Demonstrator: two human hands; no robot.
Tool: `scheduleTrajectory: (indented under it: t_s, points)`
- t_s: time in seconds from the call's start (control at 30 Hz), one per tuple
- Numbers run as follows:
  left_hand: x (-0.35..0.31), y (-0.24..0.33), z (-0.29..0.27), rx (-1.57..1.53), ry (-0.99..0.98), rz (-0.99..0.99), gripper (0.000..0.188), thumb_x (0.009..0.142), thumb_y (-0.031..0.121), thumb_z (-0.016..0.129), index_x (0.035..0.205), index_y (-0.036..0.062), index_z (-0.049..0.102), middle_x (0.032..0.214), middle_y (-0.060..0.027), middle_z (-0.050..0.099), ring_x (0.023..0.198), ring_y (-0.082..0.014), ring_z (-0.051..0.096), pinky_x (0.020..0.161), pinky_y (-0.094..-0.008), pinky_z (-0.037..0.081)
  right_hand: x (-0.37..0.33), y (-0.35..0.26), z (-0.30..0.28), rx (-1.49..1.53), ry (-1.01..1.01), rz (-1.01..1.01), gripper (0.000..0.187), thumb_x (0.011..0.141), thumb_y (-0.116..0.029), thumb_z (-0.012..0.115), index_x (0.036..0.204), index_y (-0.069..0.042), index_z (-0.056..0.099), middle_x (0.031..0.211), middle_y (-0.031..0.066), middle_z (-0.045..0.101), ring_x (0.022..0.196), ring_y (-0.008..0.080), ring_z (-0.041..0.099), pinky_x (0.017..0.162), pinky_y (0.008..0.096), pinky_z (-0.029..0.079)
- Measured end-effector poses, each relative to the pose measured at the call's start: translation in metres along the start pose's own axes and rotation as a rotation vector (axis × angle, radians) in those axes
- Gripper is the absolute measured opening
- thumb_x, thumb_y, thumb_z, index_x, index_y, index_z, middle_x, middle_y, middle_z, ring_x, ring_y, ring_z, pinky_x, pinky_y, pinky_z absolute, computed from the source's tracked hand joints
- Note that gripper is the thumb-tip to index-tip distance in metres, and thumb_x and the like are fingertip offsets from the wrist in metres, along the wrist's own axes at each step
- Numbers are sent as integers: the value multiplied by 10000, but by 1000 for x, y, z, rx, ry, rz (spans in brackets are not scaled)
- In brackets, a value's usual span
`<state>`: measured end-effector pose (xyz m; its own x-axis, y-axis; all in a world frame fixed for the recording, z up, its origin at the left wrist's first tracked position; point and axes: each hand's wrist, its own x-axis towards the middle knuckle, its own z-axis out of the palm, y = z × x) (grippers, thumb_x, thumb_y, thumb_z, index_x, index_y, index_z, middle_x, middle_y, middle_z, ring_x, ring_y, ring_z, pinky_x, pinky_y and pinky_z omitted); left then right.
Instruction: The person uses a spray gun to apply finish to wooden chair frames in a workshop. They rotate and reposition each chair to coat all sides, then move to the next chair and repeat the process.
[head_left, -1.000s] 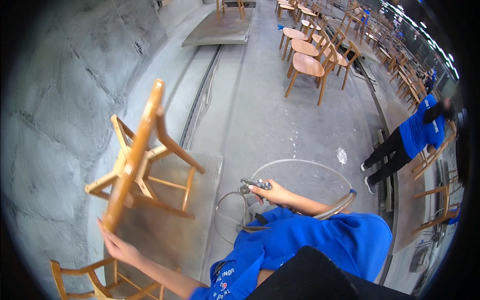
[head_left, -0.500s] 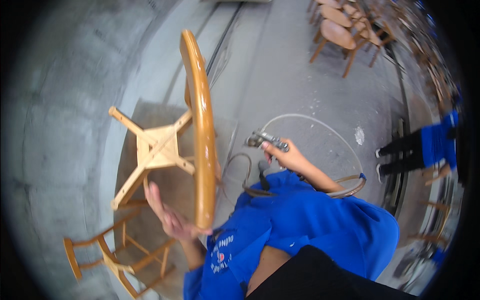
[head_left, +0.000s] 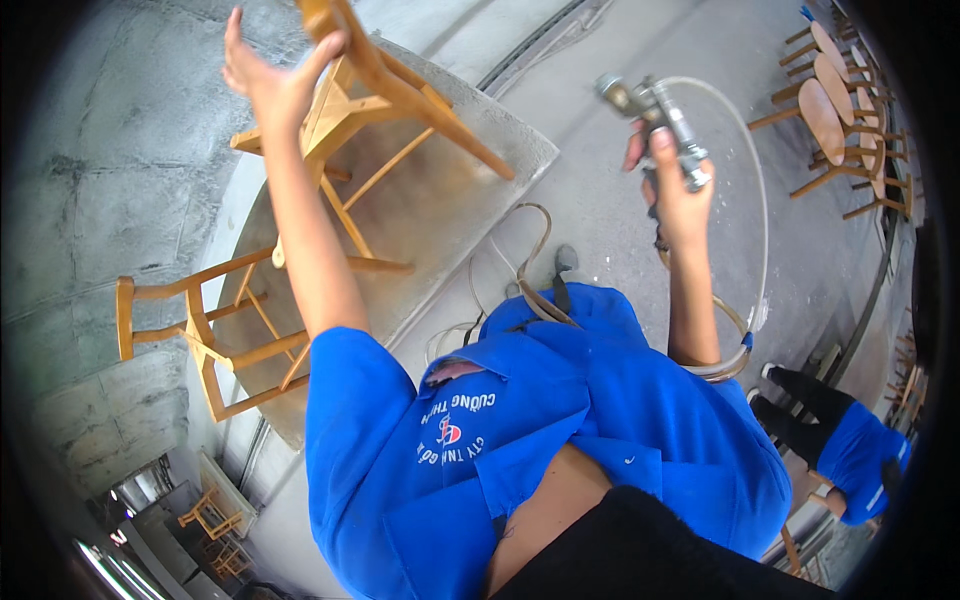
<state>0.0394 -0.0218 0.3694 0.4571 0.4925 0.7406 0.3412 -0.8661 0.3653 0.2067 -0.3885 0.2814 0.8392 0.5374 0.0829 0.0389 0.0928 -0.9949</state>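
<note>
My left hand (head_left: 280, 92) is raised at the upper left with its fingers spread. Its thumb lies near or against the top of a light brown wooden chair (head_left: 345, 122); whether it bears on the wood I cannot tell. The chair's top runs out of view. My right hand (head_left: 685, 205) is wrapped round a metal spray gun (head_left: 672, 112), held up at the right, apart from the chair. A pale hose (head_left: 757, 170) loops down from the gun beside my forearm.
Another wooden chair frame (head_left: 205, 335) is at the left, by a stained flat board (head_left: 480, 190). Several chairs with oval seats (head_left: 822, 120) stand at the upper right. A person in blue (head_left: 860, 455) is at the lower right. More hose (head_left: 545, 300) hangs near my waist.
My left hand has moved up and away from my body. The chair has turned and shifted toward the upper edge. The right hand has lifted the spray gun up and rightward.
</note>
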Motion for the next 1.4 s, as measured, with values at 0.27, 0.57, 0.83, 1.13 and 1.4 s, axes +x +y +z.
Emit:
scheduleTrajectory:
  t_s: [0.27,0.57,0.83,1.13,1.4]
  points:
    - [-106,9,72,-95,210,-203,801,845,360,754,1444,-7,368,1439,-229,425,1346,-398,369,1144,-512,230,3,-33,10,256,-226,-173,438,969,-387,603,1106,26,656,781,59,644,657,82,577,442,202,359]
    - [-423,55,102,-859,-1100,-729,398,1055,340,422,1132,9,630,1143,-92,617,1143,-223,559,1084,-357,356,18,0,4,627,-380,152,628,989,-577,460,1090,31,582,782,91,589,687,160,601,398,203,319]
    - [-459,55,17,-530,-995,-784,540,1008,396,254,858,24,615,903,-86,629,1020,-271,582,1181,-454,146,58,150,32,353,-140,634,470,967,-512,571,973,-44,618,706,42,611,591,131,602,401,219,303]
    - [-502,126,-95,-127,-816,-1377,682,995,492,308,728,-43,638,737,-181,659,746,-330,626,857,-444,456,42,310,12,3,121,778,448,924,-525,629,916,-77,630,663,19,605,517,120,584,398,233,303]
    - [-497,118,-144,64,-821,-1387,640,995,492,378,831,-41,691,844,-266,677,863,-423,629,774,-479,460,-20,265,86,-223,-324,548,419,928,-489,646,788,-94,661,589,-11,576,436,60,467,390,235,301]
